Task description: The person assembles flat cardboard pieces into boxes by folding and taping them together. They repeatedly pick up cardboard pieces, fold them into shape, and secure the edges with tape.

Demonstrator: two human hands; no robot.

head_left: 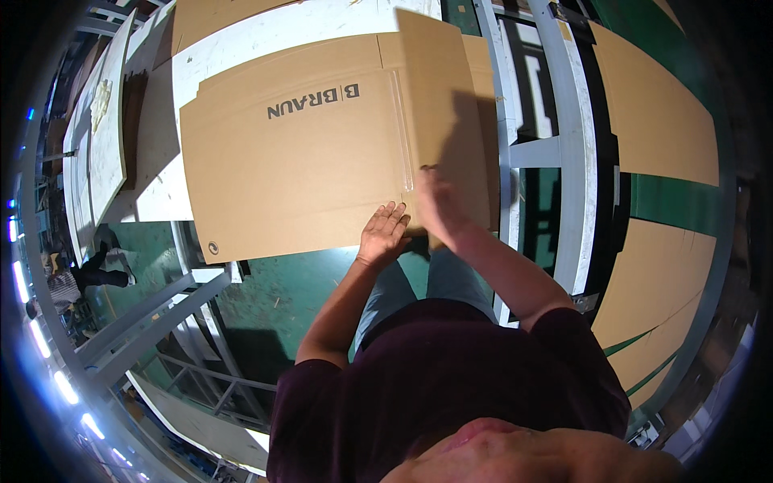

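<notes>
A folded-flat corrugated cardboard carton (290, 163) with dark printing lies in front of me. At its right end a cardboard panel (444, 102) stands raised at an angle, casting shadow over the board behind. My left hand (383, 229) rests flat on the carton's near edge, fingers extended and holding nothing. Beside the raised panel is my right hand (441, 205), blurred and seen from its side; whether it grips or only touches the panel is unclear. A glossy strip, perhaps clear tape (403, 133), runs along the crease between the main face and the panel.
The carton lies on a white table (160, 187); another cardboard sheet (223, 18) is at its far side. Grey metal frame bars (567, 145) stand on the right, with more cardboard sheets (658, 115) beyond. A person (66, 284) is far left. The floor (290, 290) is green.
</notes>
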